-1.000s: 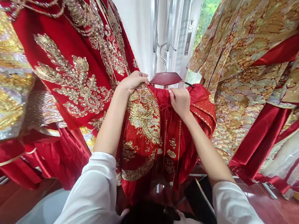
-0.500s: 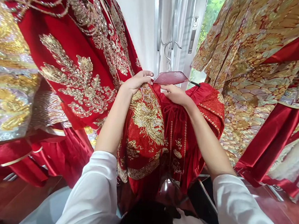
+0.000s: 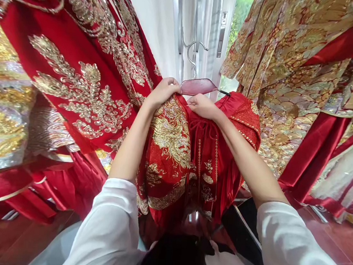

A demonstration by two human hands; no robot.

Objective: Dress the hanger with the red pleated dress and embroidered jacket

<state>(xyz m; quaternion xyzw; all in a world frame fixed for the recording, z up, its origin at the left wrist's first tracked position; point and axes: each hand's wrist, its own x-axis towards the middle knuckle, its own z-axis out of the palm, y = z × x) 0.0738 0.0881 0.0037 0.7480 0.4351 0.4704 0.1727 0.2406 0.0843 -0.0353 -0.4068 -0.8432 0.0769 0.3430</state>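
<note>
Holding the red garment (image 3: 172,138) on its hanger (image 3: 199,86) are both hands (image 3: 164,92) (image 3: 204,106).

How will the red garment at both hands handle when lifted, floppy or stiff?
The red garment will probably flop and sway, since its cloth hangs in folds. Its gold embroidery looks dense, so that panel may be stiffer and heavier than the plain cloth.

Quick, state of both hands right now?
Left hand: closed, holding the top edge of the red skirt beside the hanger.
Right hand: closed, pinching the skirt's waistband below the hanger.
</note>
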